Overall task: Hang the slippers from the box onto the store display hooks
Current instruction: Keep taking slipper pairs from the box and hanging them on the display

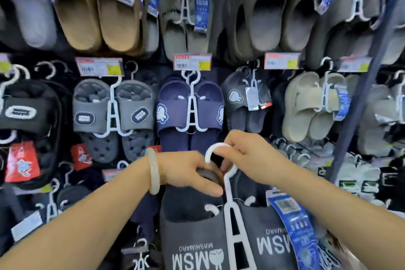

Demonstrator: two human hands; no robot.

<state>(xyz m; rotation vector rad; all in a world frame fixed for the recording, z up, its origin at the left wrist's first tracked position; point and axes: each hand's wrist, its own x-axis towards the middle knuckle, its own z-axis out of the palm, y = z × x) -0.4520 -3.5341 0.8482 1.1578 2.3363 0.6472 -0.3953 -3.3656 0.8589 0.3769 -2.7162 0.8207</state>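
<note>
**Dark grey slipper pair held by its hanger before the display wall**

Head view. A pair of dark grey slippers (210, 239) with white "MSM MASHIMARO" lettering occupies the lower centre of the frame, clipped on a white plastic hanger (230, 210). A blue tag (295, 228) hangs at the pair's right side. The pair is in the person's hands, in front of the display wall and not on any hook.

The left hand (188, 173) grips the top edge of the left slipper, fingers closed over it beside the hanger stem. A pale bangle (153, 171) sits on that wrist. The right hand (243, 151) is pinched shut on the hanger's curved hook top, thumb and fingertips clamped on the white loop, which curls open toward the left.

Behind the hands, the display wall carries rows of hung slippers. Directly above the held hook hangs a navy pair (190, 114) with white cartoon patches, under a price label (192, 62). To its left hangs a grey pair (112, 112) with oval logo badges; further left, a black pair (24, 114) with a red tag below. To the right of the navy pair are a dark pair with a cartoon patch (243, 103) and a beige pair (313, 107). The upper row holds tan slippers (98, 13) and several grey pairs. Edges of the frame are blurred; small label print is unreadable.
</note>
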